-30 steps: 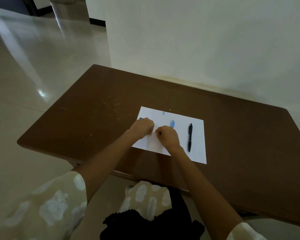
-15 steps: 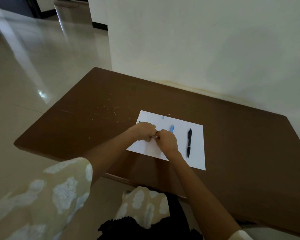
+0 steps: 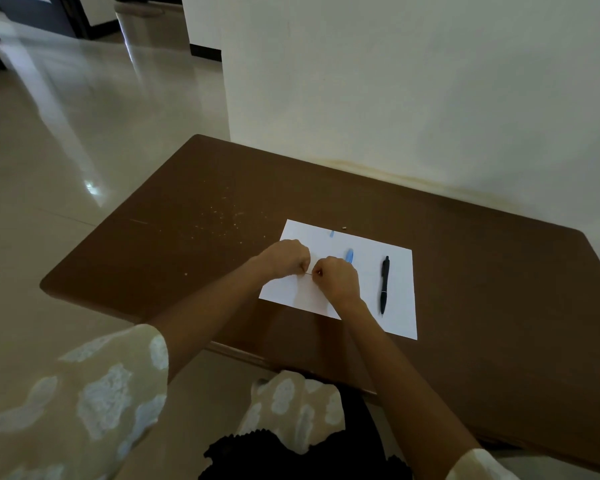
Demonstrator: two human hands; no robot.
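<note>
A white sheet of paper (image 3: pixel 364 251) lies on the brown table (image 3: pixel 482 306). Above its left half my left hand (image 3: pixel 286 259) and my right hand (image 3: pixel 336 280) are both curled into fists, close together. Between them runs a thin pale rod (image 3: pixel 309 273), too small to identify, with each hand pinching one end. A blue pen part (image 3: pixel 349 255) shows just behind my right hand. Farther back on the sheet is a small blue piece (image 3: pixel 332 233). A black pen (image 3: pixel 384 284) lies lengthwise on the sheet's right side, untouched.
Pale crumbs (image 3: pixel 222 216) are scattered over the table's left half. A white wall (image 3: pixel 412 98) rises right behind the table. Glossy tiled floor (image 3: pixel 49 150) spreads to the left. My patterned sleeves and lap sit at the table's near edge.
My hands came together half a second ago and have drawn slightly apart again, still pinching the thin rod. The view has shifted a little; the pen and paper stay put.
</note>
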